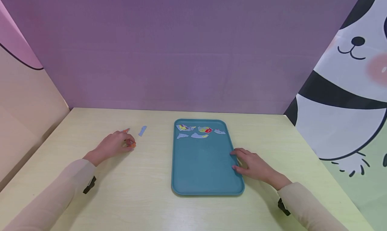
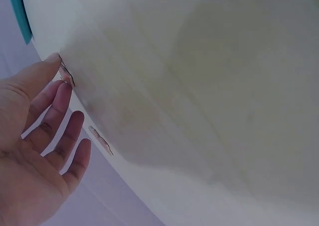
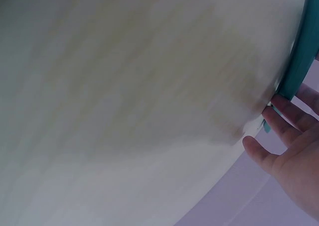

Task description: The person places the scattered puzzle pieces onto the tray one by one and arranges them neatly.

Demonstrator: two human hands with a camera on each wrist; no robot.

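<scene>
My left hand (image 1: 115, 144) is at the left of the table, its thumb and fingertips pinching a small orange torn paper piece (image 1: 133, 145). The same paper piece (image 2: 67, 75) shows between thumb and fingertips in the left wrist view. Just beyond the knuckles lies another orange scrap (image 1: 126, 130), partly hidden by the hand. A pale blue paper strip (image 1: 142, 131) lies to its right. My right hand (image 1: 254, 164) rests its fingertips against the right rim of a teal tray (image 1: 205, 170), fingers loosely spread. In the right wrist view these fingers touch the tray edge (image 3: 295, 52).
Several torn paper pieces lie in two rows at the tray's far end, among them a yellow and red piece (image 1: 205, 130) and a pale blue one (image 1: 199, 136). A purple wall panel (image 1: 181, 56) rises behind the wooden table (image 1: 136, 204).
</scene>
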